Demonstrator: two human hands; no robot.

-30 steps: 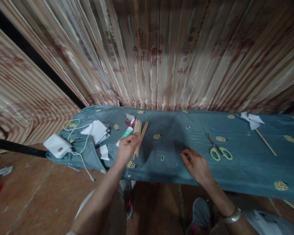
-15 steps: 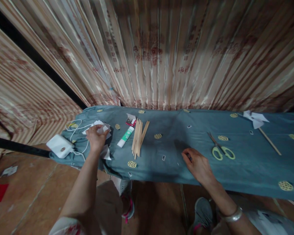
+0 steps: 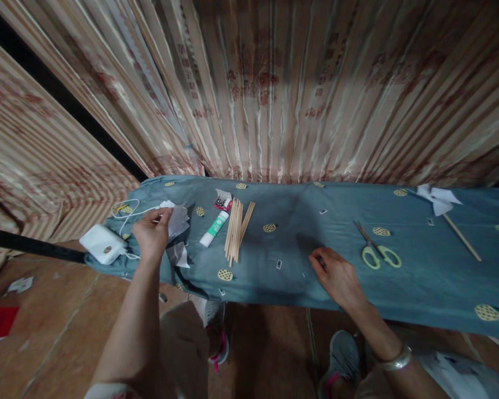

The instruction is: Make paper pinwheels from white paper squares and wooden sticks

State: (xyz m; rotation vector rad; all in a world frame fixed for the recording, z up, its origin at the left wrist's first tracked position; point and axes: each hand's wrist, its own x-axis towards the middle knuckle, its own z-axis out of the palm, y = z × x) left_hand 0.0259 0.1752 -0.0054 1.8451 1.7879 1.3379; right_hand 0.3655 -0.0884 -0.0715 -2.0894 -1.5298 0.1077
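Note:
My left hand (image 3: 152,234) is at the left end of the cloth-covered table, thumb and fingers pinched at the edge of a white paper piece (image 3: 178,223) in a small overlapping pile. Just below the pile lies another paper scrap (image 3: 179,255). My right hand (image 3: 335,276) rests on the cloth near the front edge with its fingers curled in; whatever they may hold is hidden. To its right lie scissors (image 3: 376,252) with light green handles, blades apart. A glue stick (image 3: 214,228), a bundle of thin wooden sticks (image 3: 234,230) and an open small box of metal pins (image 3: 223,200) lie between my hands.
A white charger-like box (image 3: 102,244) with a white cable (image 3: 127,221) sits at the table's left end. At the far right lies a paper pinwheel (image 3: 438,199) on a wooden stick. A curtain (image 3: 258,122) hangs behind the blue-green tablecloth (image 3: 291,210).
My left hand has drawn back to the left, and more of the paper pile shows beside its fingertips. My right hand stays in nearly the same place. The view has shifted slightly.

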